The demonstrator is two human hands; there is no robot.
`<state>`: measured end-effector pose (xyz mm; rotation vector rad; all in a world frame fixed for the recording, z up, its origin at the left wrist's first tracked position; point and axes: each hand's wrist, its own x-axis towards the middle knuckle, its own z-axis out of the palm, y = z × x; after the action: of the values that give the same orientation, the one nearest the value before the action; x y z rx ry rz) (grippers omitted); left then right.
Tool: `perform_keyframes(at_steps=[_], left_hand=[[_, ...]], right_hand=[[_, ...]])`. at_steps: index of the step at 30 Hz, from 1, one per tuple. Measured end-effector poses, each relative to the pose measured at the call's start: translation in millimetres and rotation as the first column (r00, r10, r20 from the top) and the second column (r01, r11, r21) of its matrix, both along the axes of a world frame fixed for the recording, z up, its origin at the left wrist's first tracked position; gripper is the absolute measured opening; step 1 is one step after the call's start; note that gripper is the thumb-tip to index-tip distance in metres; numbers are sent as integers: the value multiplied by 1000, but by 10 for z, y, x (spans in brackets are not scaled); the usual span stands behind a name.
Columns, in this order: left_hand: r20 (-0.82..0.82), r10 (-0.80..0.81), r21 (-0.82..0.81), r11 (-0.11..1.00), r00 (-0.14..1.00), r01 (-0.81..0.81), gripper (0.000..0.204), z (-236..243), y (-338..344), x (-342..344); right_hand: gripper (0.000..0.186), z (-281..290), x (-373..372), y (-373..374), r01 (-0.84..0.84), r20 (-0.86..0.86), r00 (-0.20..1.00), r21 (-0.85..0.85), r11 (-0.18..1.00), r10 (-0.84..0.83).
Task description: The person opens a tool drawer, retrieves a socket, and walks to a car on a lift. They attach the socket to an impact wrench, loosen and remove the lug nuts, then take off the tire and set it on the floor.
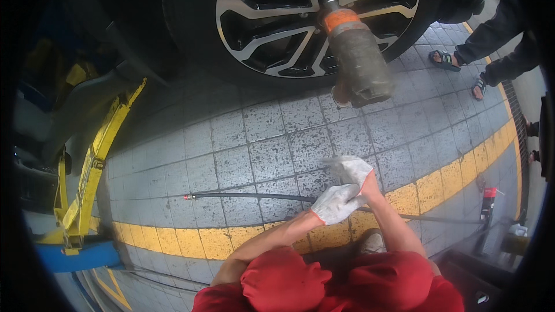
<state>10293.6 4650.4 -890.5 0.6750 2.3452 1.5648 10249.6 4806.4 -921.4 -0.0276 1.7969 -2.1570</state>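
Both hands sit low in the head view, above the person's red-clad knees, and both wear white knit gloves. The left hand (pixel 338 203) lies across the wrist of the right hand (pixel 351 169), its fingers curled against the cuff of the other glove — it grips the glove or wrist and nothing else. The right hand's fingers hang loose and slightly blurred, holding nothing.

Well apart from them, up at the car wheel (pixel 300 11), an impact wrench (pixel 355 58) hangs on its own: its socket end sits at the wheel's hub, its orange collar just below, and its grimy grey body tilts down toward the tiled floor (pixel 243 138) with no hand on it. A black air hose (pixel 248 196) runs across the tiles just beside the hands, its metal coupling at the left end. Beneath it a yellow painted line (pixel 191 241) curves over the floor. At the left stands a yellow lift arm (pixel 95 156) — at the upper right, another person's sandalled feet (pixel 457 69)
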Motion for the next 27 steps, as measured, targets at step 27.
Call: perform_keyframes(at_steps=[27], left_hand=[[-468, 884, -660, -359, -13, -660, 52, -1524, -3662, 401]], right_hand=[[58, 73, 14, 333, 289, 410, 890, -170, 942, -199]])
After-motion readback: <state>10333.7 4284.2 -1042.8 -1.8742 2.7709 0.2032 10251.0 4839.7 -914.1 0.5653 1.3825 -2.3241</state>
